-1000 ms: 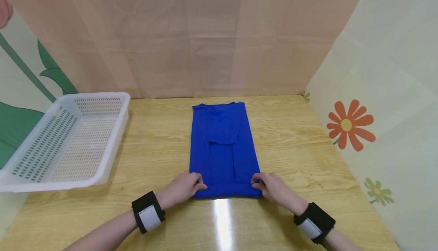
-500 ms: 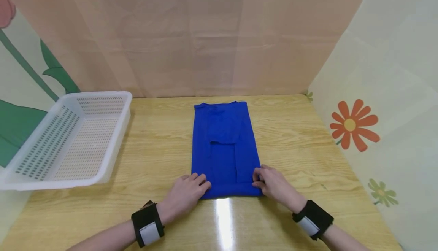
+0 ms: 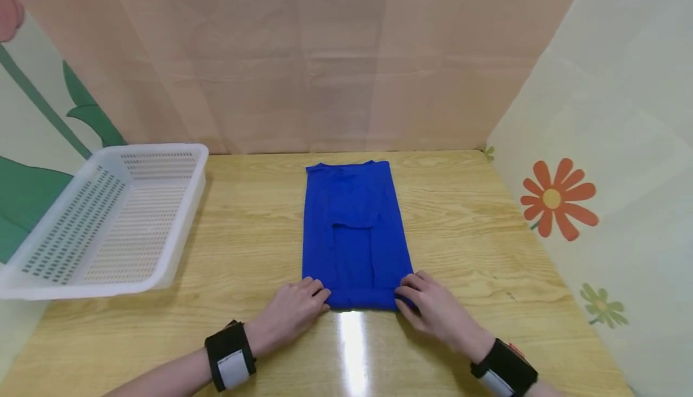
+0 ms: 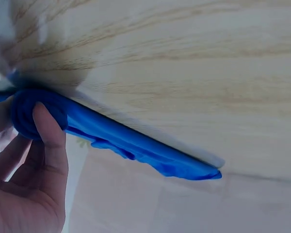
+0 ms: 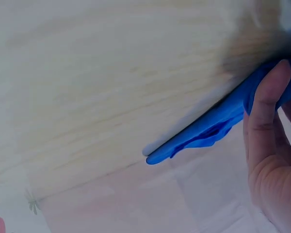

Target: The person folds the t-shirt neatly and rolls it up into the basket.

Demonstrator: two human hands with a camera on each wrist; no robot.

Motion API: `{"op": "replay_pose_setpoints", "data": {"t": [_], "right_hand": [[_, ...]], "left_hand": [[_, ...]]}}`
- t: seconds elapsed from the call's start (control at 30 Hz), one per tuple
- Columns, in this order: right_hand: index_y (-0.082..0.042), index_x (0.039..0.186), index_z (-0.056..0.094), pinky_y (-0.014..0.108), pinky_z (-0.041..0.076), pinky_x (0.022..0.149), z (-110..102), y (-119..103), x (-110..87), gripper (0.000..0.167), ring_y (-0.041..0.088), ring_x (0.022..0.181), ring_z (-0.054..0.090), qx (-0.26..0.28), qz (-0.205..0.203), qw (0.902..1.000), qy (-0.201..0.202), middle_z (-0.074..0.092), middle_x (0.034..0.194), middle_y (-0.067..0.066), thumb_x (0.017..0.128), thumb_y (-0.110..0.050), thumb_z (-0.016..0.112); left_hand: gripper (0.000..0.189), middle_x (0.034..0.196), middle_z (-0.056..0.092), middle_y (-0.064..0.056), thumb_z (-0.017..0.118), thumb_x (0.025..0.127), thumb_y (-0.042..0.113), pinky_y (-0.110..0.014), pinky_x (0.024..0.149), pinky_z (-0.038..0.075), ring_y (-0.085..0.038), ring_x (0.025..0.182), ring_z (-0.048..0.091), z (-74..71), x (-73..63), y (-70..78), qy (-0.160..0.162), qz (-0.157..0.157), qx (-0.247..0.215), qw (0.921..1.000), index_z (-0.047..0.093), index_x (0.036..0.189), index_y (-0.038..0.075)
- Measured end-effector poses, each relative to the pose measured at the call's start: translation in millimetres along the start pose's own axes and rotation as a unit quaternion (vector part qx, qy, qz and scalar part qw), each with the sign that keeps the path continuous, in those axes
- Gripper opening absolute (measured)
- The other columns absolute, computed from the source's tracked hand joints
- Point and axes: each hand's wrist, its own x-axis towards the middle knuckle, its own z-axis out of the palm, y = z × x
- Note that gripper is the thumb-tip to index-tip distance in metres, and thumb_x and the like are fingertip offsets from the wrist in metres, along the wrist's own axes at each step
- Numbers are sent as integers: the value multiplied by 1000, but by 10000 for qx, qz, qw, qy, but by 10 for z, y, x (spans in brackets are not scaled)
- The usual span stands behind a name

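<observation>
A blue shirt (image 3: 354,252) lies on the table with its sides folded in, its near edge rolled into a thick band. My left hand (image 3: 292,310) grips the left end of that band, fingers over the top. In the left wrist view the rolled end (image 4: 24,114) shows as a spiral, with the thumb pressed against it. The band's right end is pinched by my right hand (image 3: 435,310), the thumb on the near side. The right wrist view has the shirt's flat part (image 5: 203,126) stretching away from that hand along the table.
A white perforated basket (image 3: 181,228) stands at the left of the wooden table (image 3: 249,216). A pinkish sheet (image 3: 335,72) hangs behind the table's back edge. At the right is a pale wall covering (image 3: 622,114) printed with flowers.
Both hands have shifted their grip on the rolled near edge. The left hand's fingers lifted and resettled over its end; the right hand's thumb moved to the near side. The roll has moved slightly away.
</observation>
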Motion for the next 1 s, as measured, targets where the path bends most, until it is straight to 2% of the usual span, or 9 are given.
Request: {"op": "replay_pose_setpoints", "data": {"t": [0.13, 0.33, 0.4, 0.5, 0.6, 0.73, 0.87, 1.0], "right_hand": [[-8, 100, 75, 35, 56, 78, 3, -32, -30, 27, 17, 94, 58, 29, 135, 9997, -184, 66, 101, 3, 83, -28, 82], [-8, 92, 75, 30, 54, 73, 47, -22, 8, 20, 13, 86, 58, 162, 237, 9995, 156, 65, 91, -1, 78, -18, 86], [-7, 90, 75, 28, 54, 71, 50, -7, 31, 17, 12, 82, 59, 309, 279, 9989, 196, 64, 86, -2, 78, -15, 85], [-5, 89, 76, 27, 54, 68, 34, 31, 71, 12, 11, 77, 60, 662, 333, 9972, 74, 63, 82, -3, 81, -10, 83], [-2, 90, 76, 27, 54, 65, 0, 83, 128, 8, 11, 73, 60, 948, 289, 9949, -164, 63, 79, -2, 83, -6, 79], [2, 93, 77, 25, 52, 63, -61, 172, 233, 9, 12, 71, 61, 1255, 145, 9902, -592, 63, 78, 1, 86, -3, 75], [6, 96, 76, 22, 52, 63, -112, 277, 350, 12, 9, 72, 62, 1725, 31, 9778, -1188, 66, 78, 3, 89, -2, 72], [1, 83, 72, 19, 45, 58, -127, 374, 457, 10, 1, 65, 51, 2193, -18, 9581, -1844, 54, 68, -6, 92, -2, 68]], "left_hand": [[21, 94, 68, 2, 61, 101, 29, -23, 59, 48, -13, 87, 61, -11, 31, -37, 2, -404, -528, 9978, 74, 109, 14], [16, 94, 72, 3, 67, 97, 26, -24, 65, 53, -13, 89, 63, 45, 61, -124, 454, -646, -1164, 9901, 75, 104, 14], [16, 95, 72, 3, 67, 97, 25, -25, 66, 53, -13, 89, 66, 66, 73, -153, 465, -771, -1372, 9864, 75, 104, 14], [16, 95, 73, 2, 66, 98, 25, -30, 68, 56, -15, 89, 68, 70, 94, -168, 295, -916, -1486, 9842, 74, 105, 14], [18, 96, 73, 0, 64, 99, 25, -32, 68, 57, -16, 89, 68, 66, 91, -146, 246, -786, -1108, 9904, 73, 109, 13], [26, 103, 70, 0, 58, 102, 27, -30, 69, 58, -16, 92, 65, 73, 54, -58, 220, -395, -1, 9990, 67, 124, 16], [37, 111, 65, 0, 55, 103, 33, -29, 71, 57, -16, 97, 61, 106, 17, 48, 237, -195, 941, 9951, 58, 138, 22], [48, 113, 62, 0, 58, 101, 24, -27, 68, 55, -16, 95, 58, 143, 17, 112, 240, -54, 1425, 9895, 48, 147, 26]]}}
